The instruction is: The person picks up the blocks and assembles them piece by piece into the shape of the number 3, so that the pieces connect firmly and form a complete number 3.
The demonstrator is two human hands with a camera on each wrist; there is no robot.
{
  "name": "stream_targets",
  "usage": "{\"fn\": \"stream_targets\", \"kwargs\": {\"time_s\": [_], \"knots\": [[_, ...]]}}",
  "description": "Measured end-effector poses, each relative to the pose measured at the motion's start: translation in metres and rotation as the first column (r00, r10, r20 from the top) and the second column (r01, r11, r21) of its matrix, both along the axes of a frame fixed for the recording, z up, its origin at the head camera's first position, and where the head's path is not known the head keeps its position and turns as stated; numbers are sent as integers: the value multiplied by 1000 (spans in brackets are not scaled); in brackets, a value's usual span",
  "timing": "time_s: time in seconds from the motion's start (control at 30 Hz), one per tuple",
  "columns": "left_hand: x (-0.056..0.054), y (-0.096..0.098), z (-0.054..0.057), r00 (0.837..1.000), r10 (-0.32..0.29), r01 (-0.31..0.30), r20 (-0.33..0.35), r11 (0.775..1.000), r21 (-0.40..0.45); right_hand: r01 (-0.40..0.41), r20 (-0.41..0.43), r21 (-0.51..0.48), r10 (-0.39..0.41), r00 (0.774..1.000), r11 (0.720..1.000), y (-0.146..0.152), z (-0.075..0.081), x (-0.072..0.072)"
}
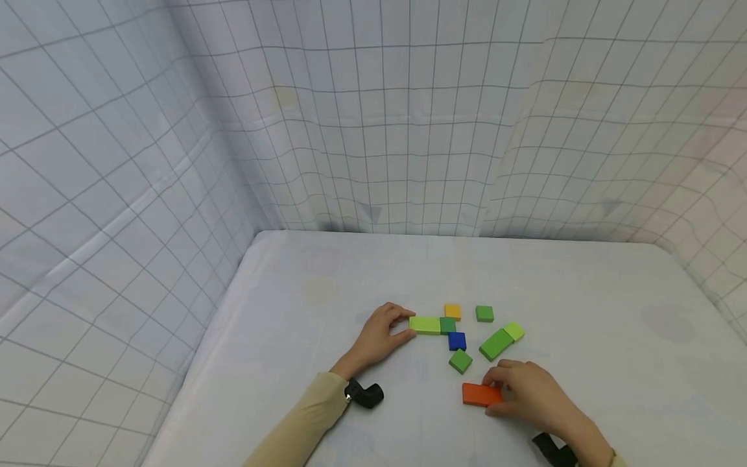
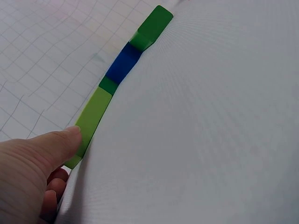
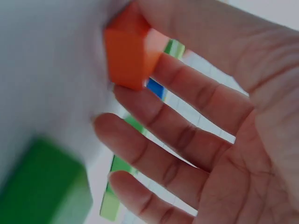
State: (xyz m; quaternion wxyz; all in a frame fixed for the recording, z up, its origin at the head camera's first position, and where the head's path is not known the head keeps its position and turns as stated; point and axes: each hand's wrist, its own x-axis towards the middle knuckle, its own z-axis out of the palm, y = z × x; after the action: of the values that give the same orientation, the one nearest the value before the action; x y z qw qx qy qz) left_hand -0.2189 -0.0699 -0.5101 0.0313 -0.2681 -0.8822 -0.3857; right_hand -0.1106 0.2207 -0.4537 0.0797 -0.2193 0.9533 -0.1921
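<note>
Right of and below the head frame's centre, your left hand (image 1: 378, 337) is pinching the lime block (image 1: 425, 325) by its left end, probably steadying it against the dark-green block (image 1: 447, 325); lower right, your right hand (image 1: 535, 395) is gripping the orange block (image 1: 478, 394).

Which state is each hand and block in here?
Left hand: pinching long lime block
long lime block: held at left end
Right hand: gripping red block
red block: held at right end
dark green block: unheld
blue block: unheld
yellow block: unheld
far green block: unheld, apart
near green block: unheld
long green block: unheld
small lime block: unheld
blurred green block: unheld
</note>
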Motion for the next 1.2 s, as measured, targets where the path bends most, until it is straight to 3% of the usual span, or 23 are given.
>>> {"fn": "stream_targets", "kwargs": {"time_s": [0.23,0.63,0.9,1.2], "knots": [[0,0,0,1000,-3,3,-8,1000,2,-67,-76,22,69,995,997,-16,-2,4],[1,0,1,1000,-5,5,0,1000,-10,-68,-31,53,69,997,996,-17,2,4],[2,0,2,1000,1,-1,7,1000,-9,-154,-124,32,157,980,988,-41,-2,-3],[2,0,3,1000,0,0,14,1000,-11,-139,-242,48,146,959,989,-58,-6,-17]]}}
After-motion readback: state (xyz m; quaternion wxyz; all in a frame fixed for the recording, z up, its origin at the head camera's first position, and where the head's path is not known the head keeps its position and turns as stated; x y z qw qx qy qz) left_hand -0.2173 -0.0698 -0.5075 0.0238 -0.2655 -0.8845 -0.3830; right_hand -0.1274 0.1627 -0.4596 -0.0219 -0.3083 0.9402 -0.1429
